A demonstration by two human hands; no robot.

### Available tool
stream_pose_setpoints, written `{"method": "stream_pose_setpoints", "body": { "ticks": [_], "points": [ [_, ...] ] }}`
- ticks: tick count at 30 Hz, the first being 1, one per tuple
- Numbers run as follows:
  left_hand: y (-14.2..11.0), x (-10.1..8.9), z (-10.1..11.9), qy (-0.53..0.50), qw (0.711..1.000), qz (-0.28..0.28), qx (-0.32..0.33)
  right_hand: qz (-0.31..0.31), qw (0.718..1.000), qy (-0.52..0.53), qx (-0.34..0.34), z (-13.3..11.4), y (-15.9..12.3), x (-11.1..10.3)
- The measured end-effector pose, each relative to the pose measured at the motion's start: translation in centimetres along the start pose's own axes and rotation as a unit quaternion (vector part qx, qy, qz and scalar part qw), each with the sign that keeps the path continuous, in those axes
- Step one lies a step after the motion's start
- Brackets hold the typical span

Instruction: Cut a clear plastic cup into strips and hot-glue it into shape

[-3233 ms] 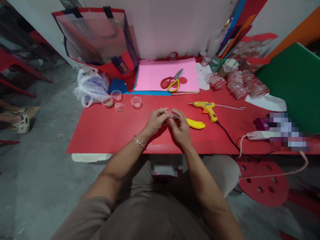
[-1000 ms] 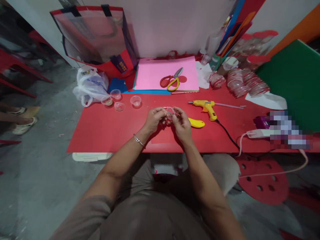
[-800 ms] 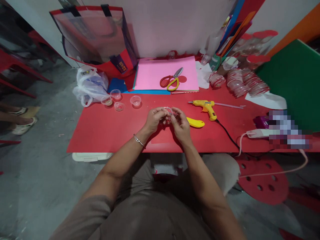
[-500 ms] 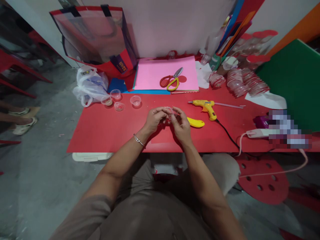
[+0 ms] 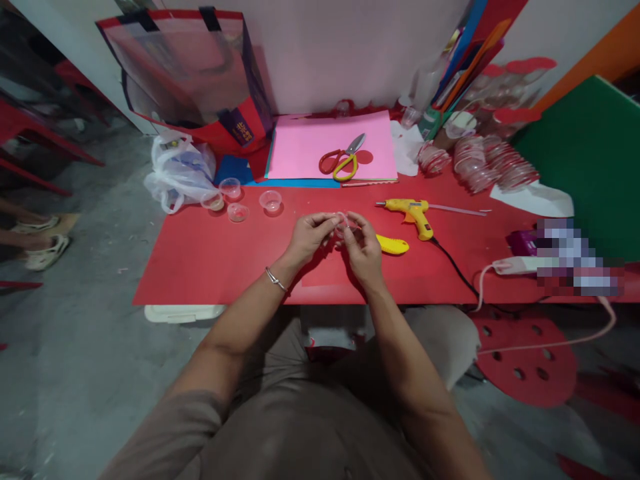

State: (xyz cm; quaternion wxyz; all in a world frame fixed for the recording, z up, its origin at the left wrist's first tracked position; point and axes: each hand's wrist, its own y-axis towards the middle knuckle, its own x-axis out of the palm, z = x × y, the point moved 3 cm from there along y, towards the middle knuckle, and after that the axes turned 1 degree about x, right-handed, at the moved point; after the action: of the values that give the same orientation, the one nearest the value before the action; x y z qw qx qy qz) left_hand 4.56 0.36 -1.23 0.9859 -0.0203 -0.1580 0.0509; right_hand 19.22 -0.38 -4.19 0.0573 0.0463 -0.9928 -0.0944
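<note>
Over the red table (image 5: 215, 267), my left hand (image 5: 308, 237) and right hand (image 5: 364, 252) (forearms angled inward) pinch a clear plastic piece (image 5: 341, 225).

The held piece (image 5: 341, 225) looks smooth plastic, the paper sheet (image 5: 305, 147) matt

Nothing legible: yellow lettering (image 5: 245, 135) sits on the dark patch (image 5: 230, 121) at the lower right of the red-trimmed bag (image 5: 193, 83), far left in the scene, but too small and blurred to make out.
</note>
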Motion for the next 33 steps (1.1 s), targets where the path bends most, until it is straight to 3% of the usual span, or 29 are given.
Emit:
{"method": "stream_pose_setpoints", "body": {
  "ticks": [11, 20, 28, 33],
  "points": [
    [0.1, 0.0, 0.1, 0.022, 0.999, 0.017, 0.041, -0.001, 0.999, -0.047, -0.020, -0.2, 0.0, -0.1],
    [-0.5, 0.4, 0.9, 0.056, 0.998, -0.004, 0.014, 0.008, 0.990, -0.118, -0.071, -0.6, 0.1, -0.3],
    [-0.4, 0.1, 0.5, 0.022, 0.998, -0.028, -0.043, 0.009, 0.971, -0.189, -0.148, -1.0, 0.2, -0.3],
    [-0.3, 0.0, 0.1, 0.020, 0.998, -0.007, -0.058, 0.007, 0.959, -0.224, -0.172, -1.5, -0.1, -0.1]
  ]
}}
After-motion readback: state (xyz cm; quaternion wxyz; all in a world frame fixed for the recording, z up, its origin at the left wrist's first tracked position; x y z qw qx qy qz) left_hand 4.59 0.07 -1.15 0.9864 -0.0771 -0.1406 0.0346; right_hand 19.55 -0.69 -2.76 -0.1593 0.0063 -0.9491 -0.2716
